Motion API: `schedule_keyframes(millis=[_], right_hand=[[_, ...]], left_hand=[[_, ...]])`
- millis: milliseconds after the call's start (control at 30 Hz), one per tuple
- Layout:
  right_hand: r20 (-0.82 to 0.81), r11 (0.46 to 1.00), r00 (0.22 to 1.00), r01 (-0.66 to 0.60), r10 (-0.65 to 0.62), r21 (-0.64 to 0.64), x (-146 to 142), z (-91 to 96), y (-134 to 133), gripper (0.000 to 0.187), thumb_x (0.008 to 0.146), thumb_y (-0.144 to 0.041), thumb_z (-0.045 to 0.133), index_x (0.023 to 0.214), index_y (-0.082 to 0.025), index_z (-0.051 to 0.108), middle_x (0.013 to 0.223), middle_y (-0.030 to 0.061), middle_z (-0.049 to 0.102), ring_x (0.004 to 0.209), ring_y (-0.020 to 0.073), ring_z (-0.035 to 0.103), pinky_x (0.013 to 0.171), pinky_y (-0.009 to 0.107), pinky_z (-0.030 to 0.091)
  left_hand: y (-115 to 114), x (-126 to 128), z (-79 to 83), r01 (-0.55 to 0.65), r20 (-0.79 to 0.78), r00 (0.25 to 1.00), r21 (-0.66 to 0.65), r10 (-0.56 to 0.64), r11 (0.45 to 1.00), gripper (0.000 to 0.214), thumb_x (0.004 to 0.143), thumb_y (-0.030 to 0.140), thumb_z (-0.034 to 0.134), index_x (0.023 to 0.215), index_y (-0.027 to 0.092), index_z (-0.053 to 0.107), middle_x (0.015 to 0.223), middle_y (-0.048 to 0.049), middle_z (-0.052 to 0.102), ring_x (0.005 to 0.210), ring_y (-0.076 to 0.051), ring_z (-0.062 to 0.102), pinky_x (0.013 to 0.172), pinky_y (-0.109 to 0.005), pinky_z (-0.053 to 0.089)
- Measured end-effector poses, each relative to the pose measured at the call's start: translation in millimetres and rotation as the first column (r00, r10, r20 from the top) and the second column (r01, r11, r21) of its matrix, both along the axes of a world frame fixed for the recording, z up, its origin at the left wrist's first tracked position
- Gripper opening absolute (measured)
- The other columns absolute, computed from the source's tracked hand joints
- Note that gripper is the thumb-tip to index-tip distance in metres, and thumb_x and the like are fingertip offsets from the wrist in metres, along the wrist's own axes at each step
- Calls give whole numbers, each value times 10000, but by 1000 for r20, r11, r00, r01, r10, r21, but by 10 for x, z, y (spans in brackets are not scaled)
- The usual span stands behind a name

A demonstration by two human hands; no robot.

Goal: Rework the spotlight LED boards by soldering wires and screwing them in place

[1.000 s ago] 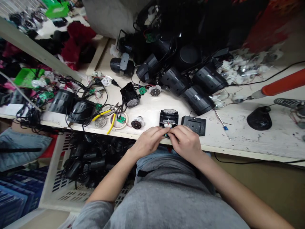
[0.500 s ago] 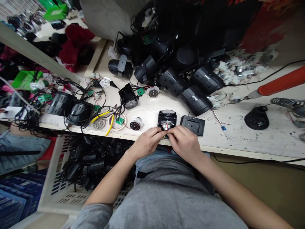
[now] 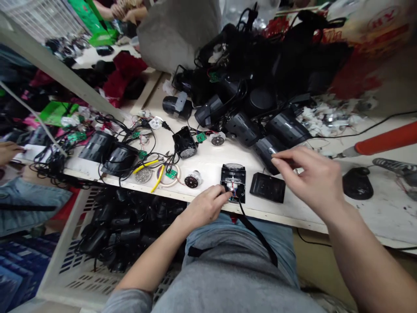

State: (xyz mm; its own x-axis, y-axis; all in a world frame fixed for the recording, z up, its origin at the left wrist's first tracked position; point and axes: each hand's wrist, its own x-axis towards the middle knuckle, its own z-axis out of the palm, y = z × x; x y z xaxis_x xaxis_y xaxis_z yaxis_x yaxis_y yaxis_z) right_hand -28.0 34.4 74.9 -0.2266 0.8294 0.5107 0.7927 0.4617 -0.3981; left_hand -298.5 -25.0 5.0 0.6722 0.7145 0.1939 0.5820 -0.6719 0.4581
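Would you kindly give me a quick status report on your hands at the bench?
Left hand on open black plastic lamp housing, black cable hanging over white bench edge. Right hand raised, open, above flat black square base plate.

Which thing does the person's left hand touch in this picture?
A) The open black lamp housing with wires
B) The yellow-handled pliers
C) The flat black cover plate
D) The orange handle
A. The fingers of the left hand rest on the open black lamp housing, and the flat black cover plate lies apart from that hand.
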Motion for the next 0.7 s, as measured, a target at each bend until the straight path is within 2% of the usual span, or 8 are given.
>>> schedule_keyframes(millis=[100, 200, 300, 433, 500, 567, 700], right_hand=[[24, 995, 1000, 3, -5, 101, -70, 181, 203, 100, 934, -262, 629, 911, -212, 713, 796, 37, 717, 690, 162, 652, 603, 290, 481], [20, 987, 998, -59, 57, 146, -301, 182, 350, 117, 929, -268, 637, 944, -188, 721, 812, 46, 710, 682, 155, 647, 610, 285, 489], [128, 961, 953, -276, 275, -14, -567, -37, 436, 168, 938, -263, 590, 1024, -183, 711, 933, 74, 707, 831, 209, 674, 711, 325, 533], [220, 895, 885, -344, 410, -282, -724, -378, 496, 185, 916, -189, 553, 952, -168, 733, 924, 93, 730, 867, 242, 679, 803, 364, 535], [174, 850, 878, -353, 445, -390, -713, -456, 501, 226, 943, -188, 512, 933, -171, 738, 916, 82, 752, 848, 231, 695, 792, 346, 528], [119, 829, 890, -353, 441, -433, -688, -472, 488, 245, 961, -198, 496, 956, -176, 740, 941, 76, 767, 852, 222, 709, 783, 330, 522], [70, 851, 922, -320, 381, -417, -683, -446, 408, 239, 963, -189, 499, 954, -173, 737, 955, 84, 767, 872, 217, 714, 799, 322, 530]], left_hand=[[-28, -12, 4, -19, -18, 1000, 8, 19, 1000, 302, 1009, 136, 398, 1269, 139, 552, 1104, -110, 599, 976, -189, 618, 870, -304, 574], [-44, -13, 10, -24, -23, 999, -5, 24, 1000, 307, 1016, 146, 389, 1268, 140, 562, 1117, -114, 602, 1000, -185, 623, 894, -292, 564], [-57, -18, -5, -50, -17, 999, -25, 50, 998, 309, 1014, 146, 396, 1270, 159, 569, 1117, -108, 605, 999, -183, 621, 886, -291, 564], [-76, -57, -41, -65, 33, 997, -18, 65, 998, 314, 1008, 132, 398, 1269, 141, 573, 1111, -120, 610, 1017, -196, 614, 909, -317, 564], [-81, -89, -57, -58, 47, 997, -27, 59, 998, 324, 999, 121, 402, 1273, 144, 573, 1122, -122, 609, 1026, -200, 612, 910, -330, 566], [-84, -115, -69, -54, 46, 997, -35, 56, 998, 344, 988, 105, 403, 1281, 160, 573, 1136, -121, 608, 1032, -203, 612, 899, -339, 570], [-87, -128, -69, -74, 40, 996, -14, 74, 997, 354, 970, 88, 416, 1275, 168, 577, 1135, -117, 607, 1027, -210, 613, 884, -348, 576]])
